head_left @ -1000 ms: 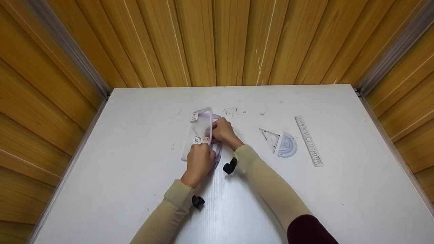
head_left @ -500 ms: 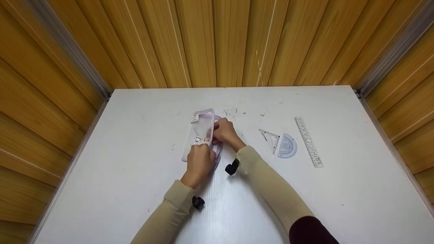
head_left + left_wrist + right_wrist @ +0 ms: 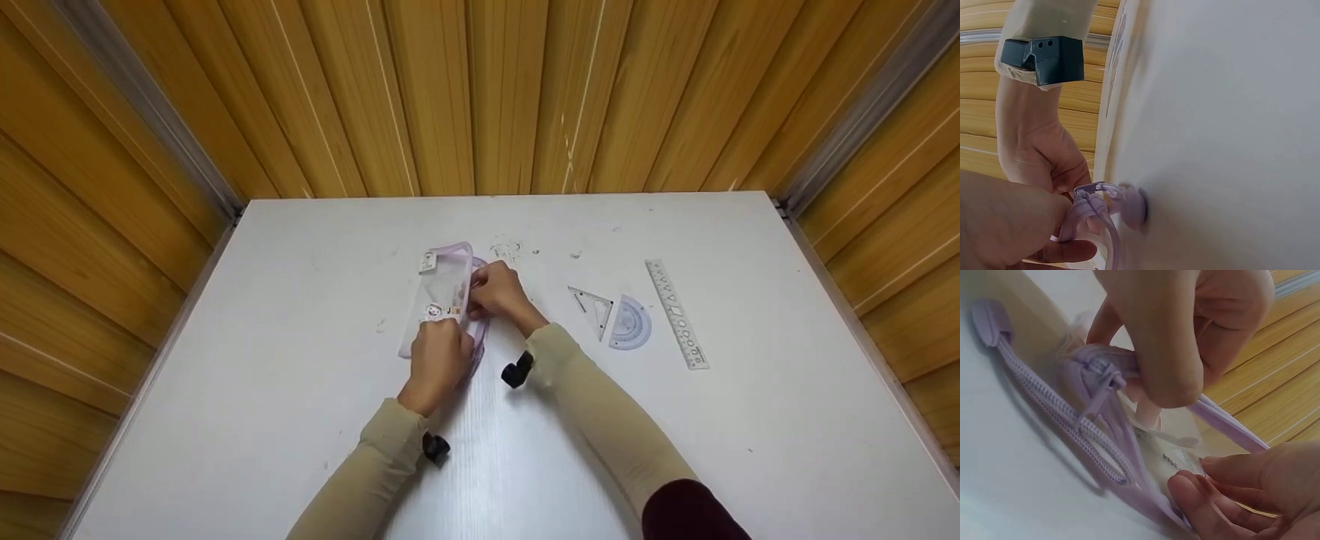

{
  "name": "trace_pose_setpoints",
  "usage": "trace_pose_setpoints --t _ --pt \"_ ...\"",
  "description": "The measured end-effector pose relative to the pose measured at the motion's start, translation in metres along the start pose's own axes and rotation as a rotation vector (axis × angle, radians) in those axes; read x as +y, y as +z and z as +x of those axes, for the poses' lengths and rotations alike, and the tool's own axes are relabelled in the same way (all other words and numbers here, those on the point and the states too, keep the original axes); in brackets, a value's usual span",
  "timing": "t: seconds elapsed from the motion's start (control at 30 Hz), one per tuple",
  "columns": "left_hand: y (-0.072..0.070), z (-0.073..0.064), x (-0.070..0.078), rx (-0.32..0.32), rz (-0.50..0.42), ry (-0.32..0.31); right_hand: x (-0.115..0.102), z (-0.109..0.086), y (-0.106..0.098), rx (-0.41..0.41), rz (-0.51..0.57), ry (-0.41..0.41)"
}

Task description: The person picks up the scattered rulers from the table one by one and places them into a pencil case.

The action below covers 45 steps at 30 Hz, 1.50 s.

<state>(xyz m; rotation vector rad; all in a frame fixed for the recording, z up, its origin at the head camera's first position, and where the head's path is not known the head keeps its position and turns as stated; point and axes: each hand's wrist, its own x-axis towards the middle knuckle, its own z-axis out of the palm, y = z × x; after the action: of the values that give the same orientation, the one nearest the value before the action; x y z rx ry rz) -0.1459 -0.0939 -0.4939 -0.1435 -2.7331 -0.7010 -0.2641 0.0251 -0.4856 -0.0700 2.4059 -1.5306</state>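
Note:
A clear pencil pouch (image 3: 424, 330) with lilac zip edging stands unzipped on the table. My left hand (image 3: 439, 356) grips its near end by the upper edge, and the right wrist view shows that thumb (image 3: 1171, 365) over the lilac zip band. Fingers of my right hand (image 3: 499, 289) are at the pouch's opening. In the right wrist view, its thumb and forefinger pinch a clear plastic piece with dark print (image 3: 1179, 458); I cannot tell its kind. A lilac zip slider (image 3: 1100, 391) with a looped cord (image 3: 1044, 396) hangs beside the opening.
To the right on the white table (image 3: 300, 450) lie a set square (image 3: 596, 309), a protractor (image 3: 631, 324) and a clear ruler (image 3: 677, 315). Wood-look panels (image 3: 442, 97) rise behind and at both sides. A dark wrist mount (image 3: 517, 371) sits on the right cuff.
My right hand has shifted very slightly right at the pouch's opening. The left hand keeps its grip on the near end, and the head view has drifted a little.

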Motion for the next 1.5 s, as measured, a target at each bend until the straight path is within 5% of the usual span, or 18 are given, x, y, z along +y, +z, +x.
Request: trace_pose_setpoints --t 0.33,1.5 --pt "0.000 0.002 0.000 -0.027 0.024 -0.009 0.006 -0.004 -0.010 -0.026 0.127 -0.003" --pt "-0.009 -0.003 0.000 -0.058 -0.008 -0.046 0.006 -0.016 -0.049 0.003 0.065 -0.083"
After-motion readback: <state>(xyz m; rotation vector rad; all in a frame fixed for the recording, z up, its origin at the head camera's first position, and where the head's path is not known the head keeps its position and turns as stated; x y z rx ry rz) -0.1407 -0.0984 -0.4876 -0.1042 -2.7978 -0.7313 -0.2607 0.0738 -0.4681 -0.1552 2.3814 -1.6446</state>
